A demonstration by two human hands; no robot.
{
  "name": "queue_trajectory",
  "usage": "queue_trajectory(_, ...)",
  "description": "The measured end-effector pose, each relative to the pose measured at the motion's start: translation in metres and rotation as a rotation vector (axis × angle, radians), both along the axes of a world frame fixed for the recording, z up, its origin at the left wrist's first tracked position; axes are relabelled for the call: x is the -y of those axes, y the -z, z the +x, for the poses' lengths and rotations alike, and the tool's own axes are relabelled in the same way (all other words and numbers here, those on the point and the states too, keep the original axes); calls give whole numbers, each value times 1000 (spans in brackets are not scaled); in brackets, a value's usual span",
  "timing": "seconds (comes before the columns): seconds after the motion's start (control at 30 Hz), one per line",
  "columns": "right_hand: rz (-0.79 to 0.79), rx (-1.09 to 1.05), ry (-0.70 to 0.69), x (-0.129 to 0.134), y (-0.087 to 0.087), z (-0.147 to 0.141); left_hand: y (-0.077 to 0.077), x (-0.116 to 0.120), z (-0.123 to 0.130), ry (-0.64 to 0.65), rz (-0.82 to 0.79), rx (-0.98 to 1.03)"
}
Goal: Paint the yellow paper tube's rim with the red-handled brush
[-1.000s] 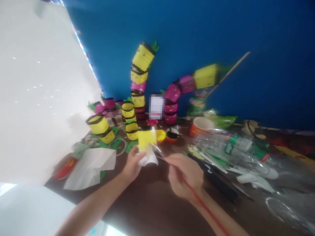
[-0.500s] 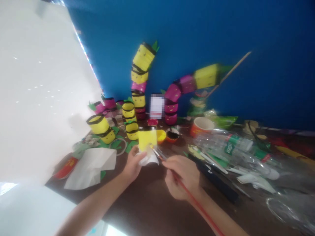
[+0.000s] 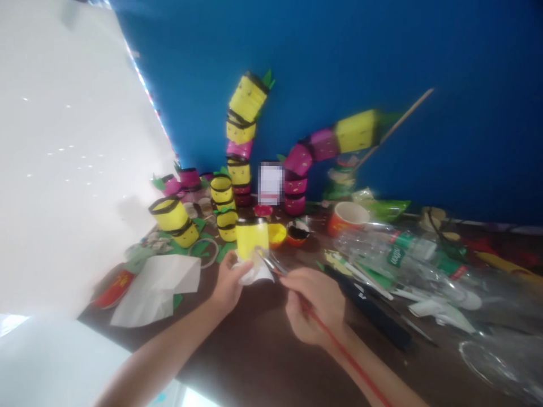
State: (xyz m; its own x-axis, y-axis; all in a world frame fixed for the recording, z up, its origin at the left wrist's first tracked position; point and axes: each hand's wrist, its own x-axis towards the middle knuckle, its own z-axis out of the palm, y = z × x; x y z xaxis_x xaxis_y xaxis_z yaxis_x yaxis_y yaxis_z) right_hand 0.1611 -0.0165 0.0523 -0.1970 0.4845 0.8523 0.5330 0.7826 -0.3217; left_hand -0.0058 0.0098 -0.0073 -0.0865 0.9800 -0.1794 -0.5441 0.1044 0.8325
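Brush [image 3: 328,333] gripped in right hand [image 3: 316,305], long axis running near-right to far-left, tip at near-right part of yellow cup [image 3: 252,238]; contact unclear. Cup lies far-left of right hand, closer to left hand [image 3: 230,282], which pinches white paper [image 3: 259,275] beneath.

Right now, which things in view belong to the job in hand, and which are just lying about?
In the job:
- black-rimmed yellow piece, in the left hand
- paintbrush, in the right hand
- yellow paint, probably

Lying about:
- plastic bottles
- white sheet
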Motion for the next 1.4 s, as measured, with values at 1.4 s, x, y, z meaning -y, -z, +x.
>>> queue_trajectory(1.4, -16, 15, -33, 2, 4, -5, 0, 3, 1, -87, 36, -201)
